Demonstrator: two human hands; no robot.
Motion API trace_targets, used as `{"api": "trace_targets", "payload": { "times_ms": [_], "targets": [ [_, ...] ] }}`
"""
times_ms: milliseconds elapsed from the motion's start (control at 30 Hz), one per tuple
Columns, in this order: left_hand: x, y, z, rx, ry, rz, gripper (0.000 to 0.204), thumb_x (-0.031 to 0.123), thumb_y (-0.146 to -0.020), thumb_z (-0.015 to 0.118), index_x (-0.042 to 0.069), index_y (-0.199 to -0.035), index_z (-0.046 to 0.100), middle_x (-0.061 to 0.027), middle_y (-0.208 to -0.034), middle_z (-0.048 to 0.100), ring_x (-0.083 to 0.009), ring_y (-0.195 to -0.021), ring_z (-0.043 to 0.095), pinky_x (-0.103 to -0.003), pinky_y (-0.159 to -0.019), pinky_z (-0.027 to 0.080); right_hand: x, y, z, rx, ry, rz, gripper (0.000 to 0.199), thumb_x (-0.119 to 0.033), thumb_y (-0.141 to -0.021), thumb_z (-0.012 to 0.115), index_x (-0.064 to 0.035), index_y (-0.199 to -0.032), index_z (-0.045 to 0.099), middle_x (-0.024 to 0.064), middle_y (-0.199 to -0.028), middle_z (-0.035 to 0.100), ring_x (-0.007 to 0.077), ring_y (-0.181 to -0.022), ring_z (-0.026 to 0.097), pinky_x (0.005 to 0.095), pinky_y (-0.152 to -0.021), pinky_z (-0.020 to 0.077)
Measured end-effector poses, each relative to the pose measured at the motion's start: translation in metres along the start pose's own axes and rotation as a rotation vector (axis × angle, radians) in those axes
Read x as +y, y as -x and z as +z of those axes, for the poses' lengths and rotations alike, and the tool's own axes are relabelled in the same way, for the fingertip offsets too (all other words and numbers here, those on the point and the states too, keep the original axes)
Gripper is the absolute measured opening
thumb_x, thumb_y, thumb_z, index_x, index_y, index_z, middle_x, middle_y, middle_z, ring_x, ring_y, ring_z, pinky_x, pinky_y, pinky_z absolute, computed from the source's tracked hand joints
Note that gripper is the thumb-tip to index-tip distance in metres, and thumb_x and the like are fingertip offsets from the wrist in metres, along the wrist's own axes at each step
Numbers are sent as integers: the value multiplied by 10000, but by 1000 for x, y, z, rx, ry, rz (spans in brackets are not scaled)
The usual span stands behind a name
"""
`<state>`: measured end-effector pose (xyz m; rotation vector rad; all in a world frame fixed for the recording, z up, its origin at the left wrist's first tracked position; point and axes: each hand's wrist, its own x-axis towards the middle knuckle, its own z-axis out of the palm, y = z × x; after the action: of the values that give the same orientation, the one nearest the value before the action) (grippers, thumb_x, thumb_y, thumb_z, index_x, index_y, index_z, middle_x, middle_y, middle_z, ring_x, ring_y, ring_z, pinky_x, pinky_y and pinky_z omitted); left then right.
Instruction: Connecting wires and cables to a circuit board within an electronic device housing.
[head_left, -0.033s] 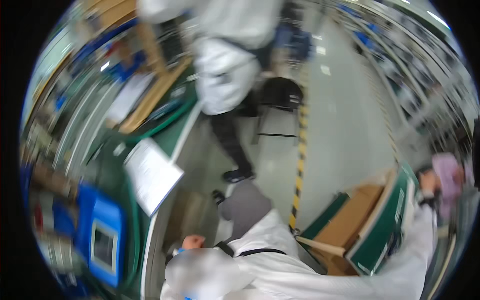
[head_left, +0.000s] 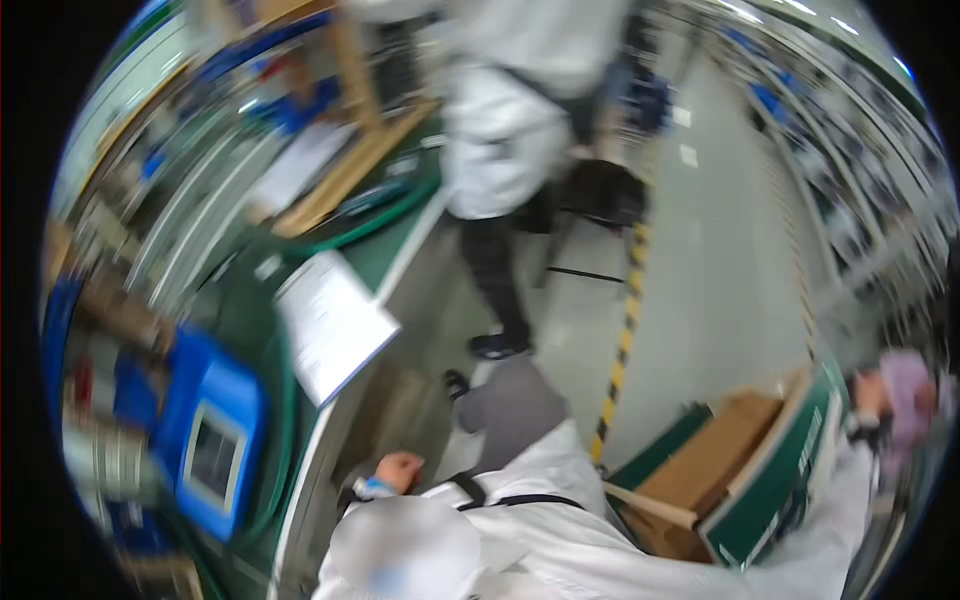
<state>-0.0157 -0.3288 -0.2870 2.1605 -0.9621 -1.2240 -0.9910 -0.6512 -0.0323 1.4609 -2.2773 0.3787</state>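
Note:
My right hand is far out to the right, its fingers closed around a pink-lilac, soft-looking bundle. Blur hides exactly what the bundle is. My left hand hangs low beside the bench edge, its fingers curled in, and nothing shows in them. A blue band circles that wrist. Nearest to this hand on the bench is a white sheet of paper, which overhangs the edge. On my right, below the outstretched arm, stands an open brown cardboard box next to a green panel.
Ahead, a co-worker in a white coat stands at the green-topped bench, with a dark stool close by. A blue-framed device sits on the bench. Yellow-black floor tape runs along the aisle, and racks line the right.
The whole view has swung, so the bench, paper, co-worker and floor tape appear farther right. My right hand keeps hold of the pink-lilac bundle.

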Motion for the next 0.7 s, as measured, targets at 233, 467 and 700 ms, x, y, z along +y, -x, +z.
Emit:
{"api": "trace_targets", "payload": {
  "times_ms": [233, 467, 700],
  "targets": [
    [14, 13, 16, -22, 744, -158, 295, 155, -934, 627, -36, -1158, 624, -135, -985, 702, -221, -850, 701, -333, -735, 593, -314, 49, -84, -379, -825, -480, 352, -95, -943, 529, -36, -1290, 514, 7, -782, 504, 81, -559, 449, 230, -471, 387],
    [42, 78, 6, -82, 1350, 22, 217, 129, -951, 619, -12, -1106, 564, -161, -1067, 659, -246, -970, 674, -362, -874, 570, -549, 249, -232, -1234, -662, -884, 247, -88, -878, 615, 38, -1090, 589, 108, -865, 621, 129, -669, 626, 273, -509, 498],
    [45, 138, -50, -116, 1277, 54, 214, 186, -982, 570, -8, -1061, 615, -88, -858, 674, -185, -739, 660, -303, -691, 560, -632, 438, -249, -1173, -738, -1413, 353, -290, -870, 649, -20, -1096, 618, 199, -956, 685, 378, -899, 664, 421, -777, 521]
  ]
}}
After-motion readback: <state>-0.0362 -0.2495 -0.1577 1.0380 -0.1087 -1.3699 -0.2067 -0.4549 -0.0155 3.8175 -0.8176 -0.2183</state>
